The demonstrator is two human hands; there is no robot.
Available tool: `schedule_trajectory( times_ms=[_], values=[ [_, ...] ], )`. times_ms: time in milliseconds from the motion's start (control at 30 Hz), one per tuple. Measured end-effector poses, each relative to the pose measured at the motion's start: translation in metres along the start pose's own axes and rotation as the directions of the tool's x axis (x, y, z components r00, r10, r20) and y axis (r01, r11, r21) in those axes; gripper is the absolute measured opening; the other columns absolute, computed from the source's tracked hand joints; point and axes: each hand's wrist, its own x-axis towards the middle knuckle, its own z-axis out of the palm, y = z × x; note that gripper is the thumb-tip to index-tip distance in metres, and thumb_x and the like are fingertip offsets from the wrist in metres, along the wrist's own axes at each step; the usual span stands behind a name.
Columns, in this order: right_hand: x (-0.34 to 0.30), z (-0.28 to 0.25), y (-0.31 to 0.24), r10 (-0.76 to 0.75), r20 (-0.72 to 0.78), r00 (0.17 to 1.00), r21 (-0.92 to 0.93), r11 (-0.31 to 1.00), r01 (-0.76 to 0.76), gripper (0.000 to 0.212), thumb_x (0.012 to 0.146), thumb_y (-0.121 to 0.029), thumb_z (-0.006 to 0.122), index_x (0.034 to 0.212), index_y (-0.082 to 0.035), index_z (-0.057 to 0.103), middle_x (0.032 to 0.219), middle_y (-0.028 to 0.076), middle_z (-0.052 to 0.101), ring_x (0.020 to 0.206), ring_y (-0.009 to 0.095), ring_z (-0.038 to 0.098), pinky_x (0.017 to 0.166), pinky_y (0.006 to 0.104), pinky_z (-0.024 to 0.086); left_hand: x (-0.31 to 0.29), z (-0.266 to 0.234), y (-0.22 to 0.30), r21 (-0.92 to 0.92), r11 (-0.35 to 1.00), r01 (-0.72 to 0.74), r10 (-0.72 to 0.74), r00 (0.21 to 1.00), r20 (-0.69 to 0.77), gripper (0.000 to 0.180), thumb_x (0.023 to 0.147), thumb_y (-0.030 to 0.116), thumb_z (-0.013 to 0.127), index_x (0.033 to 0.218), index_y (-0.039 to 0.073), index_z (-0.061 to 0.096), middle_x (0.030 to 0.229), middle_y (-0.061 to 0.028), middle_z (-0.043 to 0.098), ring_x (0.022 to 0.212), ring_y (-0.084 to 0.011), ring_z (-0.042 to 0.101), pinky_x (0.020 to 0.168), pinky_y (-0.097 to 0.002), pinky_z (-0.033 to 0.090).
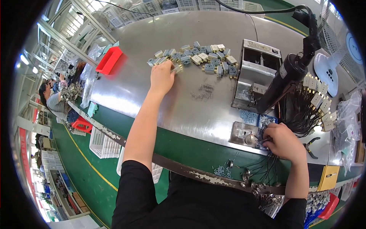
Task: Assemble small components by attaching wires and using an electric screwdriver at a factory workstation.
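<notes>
My left hand reaches far across the steel table top and its fingers close on one small grey-and-cream part at the near edge of a heap of several such parts. My right hand rests at the near right, fingertips down on a small blue tray of screws beside a flat metal fixture plate. Whether it holds a screw is hidden. A black electric screwdriver hangs on its cable just above that hand.
A grey metal box fixture stands behind the screwdriver. Wired cream parts with black leads lie at the right, pliers near them. A red bin sits far left. Loose screws dot the middle. Another person works at the left.
</notes>
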Motion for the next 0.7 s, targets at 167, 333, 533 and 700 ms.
schedule_trajectory(
  times_ms=[167,333,533,700],
  values=[
    [0.000,0.002,0.014,-0.041,0.037,0.998,0.083,0.996,0.038,0.015,0.077,-0.010,0.079,0.087,-0.002,0.072,0.089,0.013,0.069,0.090,0.034,0.067,0.085,0.0436,0.049,-0.036,0.010,0.010,-0.435,0.899,-0.038,-0.021,0.991,-0.130,0.043,0.095,0.011,0.070,0.136,0.002,0.063,0.103,-0.0095,0.068,0.098,-0.0246,0.064,0.089,-0.0372,0.052],
    [0.007,-0.002,0.010,-0.114,0.074,0.991,0.022,0.993,0.113,0.015,0.079,-0.008,0.075,0.089,-0.001,0.067,0.090,0.013,0.068,0.089,0.036,0.067,0.083,0.0440,0.049,-0.082,-0.013,0.043,-0.932,-0.216,0.290,-0.190,0.924,0.332,0.032,0.111,0.021,0.057,0.137,0.001,0.059,0.110,-0.0060,0.067,0.080,-0.0138,0.059,0.072,-0.0280,0.050],
    [0.011,-0.012,0.004,-0.039,-0.106,0.994,0.272,0.960,0.067,0.013,0.081,0.000,0.067,0.088,0.005,0.058,0.086,0.019,0.062,0.082,0.037,0.064,0.075,0.0428,0.053,-0.114,-0.042,0.104,-0.745,-0.456,0.488,0.079,0.856,0.512,0.042,0.115,0.033,0.046,0.141,0.001,0.056,0.116,-0.0119,0.068,0.077,-0.0133,0.059,0.066,-0.0259,0.049],
    [0.006,-0.013,0.005,-0.064,-0.166,0.984,0.266,0.958,0.108,0.015,0.077,0.000,0.067,0.088,0.005,0.059,0.078,0.015,0.064,0.072,0.031,0.067,0.069,0.0383,0.054,-0.135,-0.057,0.155,-0.706,-0.456,0.542,0.185,0.834,0.520,0.037,0.111,0.022,0.057,0.140,-0.001,0.060,0.120,-0.0158,0.071,0.081,-0.0147,0.065,0.069,-0.0243,0.052]
  ],
)
